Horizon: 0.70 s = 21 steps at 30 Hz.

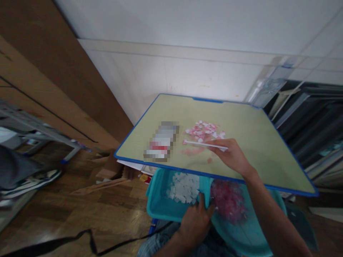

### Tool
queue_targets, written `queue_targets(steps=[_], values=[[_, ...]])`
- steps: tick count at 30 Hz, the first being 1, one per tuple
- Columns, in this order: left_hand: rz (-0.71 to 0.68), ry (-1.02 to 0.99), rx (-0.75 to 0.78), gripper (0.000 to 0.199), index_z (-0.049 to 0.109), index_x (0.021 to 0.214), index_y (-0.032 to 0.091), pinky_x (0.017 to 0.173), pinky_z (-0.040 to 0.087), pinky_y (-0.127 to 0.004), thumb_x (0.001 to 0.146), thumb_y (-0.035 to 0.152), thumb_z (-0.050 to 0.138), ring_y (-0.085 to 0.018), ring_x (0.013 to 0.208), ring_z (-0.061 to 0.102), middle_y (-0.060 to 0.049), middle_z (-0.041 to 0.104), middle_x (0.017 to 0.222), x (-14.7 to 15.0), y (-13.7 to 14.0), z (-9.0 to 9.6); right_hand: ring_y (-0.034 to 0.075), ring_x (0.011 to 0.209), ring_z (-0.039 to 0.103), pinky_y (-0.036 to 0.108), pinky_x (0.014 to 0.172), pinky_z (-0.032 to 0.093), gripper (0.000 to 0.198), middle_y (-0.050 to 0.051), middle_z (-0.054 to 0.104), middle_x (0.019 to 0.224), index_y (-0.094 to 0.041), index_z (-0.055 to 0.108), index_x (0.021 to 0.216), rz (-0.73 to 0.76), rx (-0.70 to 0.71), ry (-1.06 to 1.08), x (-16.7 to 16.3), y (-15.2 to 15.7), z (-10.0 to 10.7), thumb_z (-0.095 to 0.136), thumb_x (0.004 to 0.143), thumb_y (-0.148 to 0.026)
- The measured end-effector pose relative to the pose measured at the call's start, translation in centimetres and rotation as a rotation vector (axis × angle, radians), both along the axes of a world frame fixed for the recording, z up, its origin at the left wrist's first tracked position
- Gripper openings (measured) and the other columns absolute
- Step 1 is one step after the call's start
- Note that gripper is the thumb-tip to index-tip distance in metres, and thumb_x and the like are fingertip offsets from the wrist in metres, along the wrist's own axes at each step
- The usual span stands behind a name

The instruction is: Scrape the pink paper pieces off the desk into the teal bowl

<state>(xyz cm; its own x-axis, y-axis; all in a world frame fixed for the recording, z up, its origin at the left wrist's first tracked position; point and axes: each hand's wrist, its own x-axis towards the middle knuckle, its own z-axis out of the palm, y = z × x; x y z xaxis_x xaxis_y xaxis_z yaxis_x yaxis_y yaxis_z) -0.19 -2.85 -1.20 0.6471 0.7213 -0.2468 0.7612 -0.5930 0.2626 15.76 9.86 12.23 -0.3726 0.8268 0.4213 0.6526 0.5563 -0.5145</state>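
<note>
My right hand (pixel 227 153) is closed around a thin white stick (pixel 205 144) above a yellowish board (pixel 249 135) with a blue rim. At the stick's left end is a small pink-tinted piece (pixel 184 142). Just beyond it lies a loose pile of small white and pink pieces (pixel 200 131). Below the board, my left hand (pixel 197 219) is at the near right corner of a rectangular teal tray (pixel 160 212), its thumb and a finger on either side of the wall. Small white pieces (pixel 184 187) lie in that tray.
A round teal basin (pixel 249 232) with a pink mass (pixel 227 200) stands right of the tray. A pixelated phone-like object (pixel 162 141) lies on the board's left. Behind is a white wall (pixel 187 71); dark panels (pixel 318 110) lean at right. A black strap (pixel 88 237) crosses lower left.
</note>
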Motion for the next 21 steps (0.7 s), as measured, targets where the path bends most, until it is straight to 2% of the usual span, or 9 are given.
queue_targets(steps=[3, 5, 8, 12, 16, 21], values=[[-0.006, 0.004, 0.022, 0.053, 0.029, 0.133, 0.028, 0.065, 0.049, -0.038, 0.083, 0.018, 0.041, -0.026, 0.081, 0.061, -0.024, 0.034, 0.13, 0.0, 0.0, 0.0, 0.017, 0.1, 0.061, 0.032, 0.087, 0.047, 0.035, 0.008, 0.066, 0.108, -0.017, 0.064, 0.107, 0.184, 0.117, -0.217, -1.3, -0.2, -1.0, 0.043, 0.081, -0.006], [-0.004, 0.006, 0.042, 0.053, 0.028, 0.134, 0.028, 0.063, 0.049, -0.038, 0.083, 0.019, 0.04, -0.026, 0.08, 0.061, -0.024, 0.035, 0.13, 0.0, -0.1, -0.1, 0.016, 0.104, 0.059, 0.032, 0.09, 0.046, 0.035, 0.007, 0.064, 0.113, -0.018, 0.062, 0.111, 0.244, 0.203, -0.395, -2.1, -0.5, -1.4, 0.046, 0.082, -0.006], [-0.007, 0.018, 0.05, 0.05, 0.03, 0.132, 0.029, 0.062, 0.05, -0.037, 0.084, 0.02, 0.04, -0.026, 0.079, 0.061, -0.024, 0.035, 0.13, 0.0, -0.1, -0.3, 0.017, 0.102, 0.06, 0.031, 0.088, 0.048, 0.03, 0.007, 0.064, 0.113, -0.015, 0.061, 0.11, 0.261, 0.335, -0.567, -3.0, -1.1, -1.6, 0.051, 0.082, -0.01], [-0.008, 0.032, 0.058, 0.052, 0.03, 0.132, 0.029, 0.063, 0.049, -0.038, 0.082, 0.019, 0.041, -0.026, 0.081, 0.061, -0.023, 0.034, 0.13, 0.0, -0.2, -0.6, 0.019, 0.094, 0.063, 0.031, 0.081, 0.052, 0.022, 0.01, 0.068, 0.104, -0.009, 0.066, 0.099, 0.216, 0.459, -0.63, -4.0, -1.8, -1.9, 0.051, 0.082, -0.01], [0.005, 0.021, 0.053, 0.055, 0.03, 0.132, 0.032, 0.064, 0.049, -0.038, 0.08, 0.019, 0.044, -0.027, 0.082, 0.06, -0.021, 0.035, 0.13, 0.0, -0.2, -0.5, 0.02, 0.093, 0.063, 0.033, 0.078, 0.053, 0.024, 0.013, 0.068, 0.102, -0.009, 0.066, 0.098, 0.191, 0.458, -0.664, -4.2, -2.7, -2.1, 0.048, 0.082, -0.008], [-0.004, 0.016, 0.015, 0.049, 0.037, 0.128, 0.031, 0.067, 0.049, -0.038, 0.081, 0.018, 0.043, -0.026, 0.083, 0.06, -0.019, 0.033, 0.131, 0.0, 0.0, -0.2, 0.02, 0.094, 0.063, 0.032, 0.08, 0.052, 0.027, 0.014, 0.067, 0.103, -0.007, 0.065, 0.1, 0.16, 0.401, -0.69, -2.6, -3.8, -1.9, 0.049, 0.079, -0.004]])
